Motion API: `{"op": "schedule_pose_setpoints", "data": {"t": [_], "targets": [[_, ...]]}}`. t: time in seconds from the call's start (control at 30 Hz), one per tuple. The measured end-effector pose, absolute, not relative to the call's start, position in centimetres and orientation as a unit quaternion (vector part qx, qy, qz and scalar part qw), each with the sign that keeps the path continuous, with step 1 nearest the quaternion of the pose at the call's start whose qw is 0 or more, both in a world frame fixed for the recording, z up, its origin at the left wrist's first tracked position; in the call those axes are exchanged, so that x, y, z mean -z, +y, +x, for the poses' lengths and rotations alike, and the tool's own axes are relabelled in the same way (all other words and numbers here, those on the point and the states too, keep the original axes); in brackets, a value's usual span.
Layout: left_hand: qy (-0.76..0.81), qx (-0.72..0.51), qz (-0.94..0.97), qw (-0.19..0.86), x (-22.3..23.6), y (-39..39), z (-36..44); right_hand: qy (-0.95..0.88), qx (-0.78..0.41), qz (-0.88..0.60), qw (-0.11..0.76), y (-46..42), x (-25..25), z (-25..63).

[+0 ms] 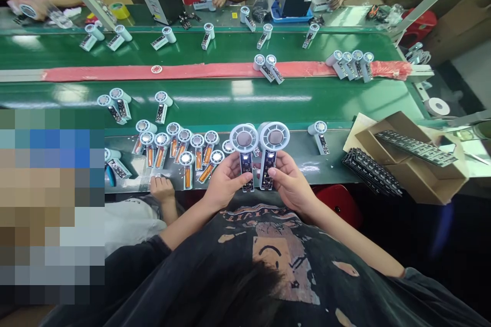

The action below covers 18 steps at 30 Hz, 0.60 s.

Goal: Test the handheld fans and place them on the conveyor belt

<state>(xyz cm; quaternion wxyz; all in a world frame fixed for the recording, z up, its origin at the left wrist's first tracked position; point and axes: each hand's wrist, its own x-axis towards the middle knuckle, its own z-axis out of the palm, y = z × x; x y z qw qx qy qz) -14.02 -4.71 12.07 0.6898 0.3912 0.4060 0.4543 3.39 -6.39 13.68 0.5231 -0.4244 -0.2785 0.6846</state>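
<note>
My left hand (226, 180) grips a white handheld fan (244, 139) by its handle, its thumb on the exposed dark circuit board. A second handheld fan (274, 137) is in my right hand (293, 179), with the thumb pressed on its board as well. Both fans stand upright side by side in front of my chest, round heads at the top, and a small light glows on each board. Just behind them, another fan is mostly hidden. To the left, several fans (186, 158) with orange cells showing in their handles lie on the metal ledge.
A single fan (317, 127) lies right of my hands. Beyond it are a cardboard box (422, 176) and stacked black circuit-board panels (370, 171). Green conveyor belts (215, 104) carry more fans beside a red strip (215, 70). A neighbour's hand (161, 188) rests at the left edge; people work opposite.
</note>
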Motion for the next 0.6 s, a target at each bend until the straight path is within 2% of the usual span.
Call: {"op": "schedule_pose_setpoints", "data": {"t": [0.6], "targets": [[0.462,-0.439,0.380,0.670,-11.3,-5.5,-13.3,-0.264,-0.678,-0.463,0.506,-6.6,-12.9,3.1]]}}
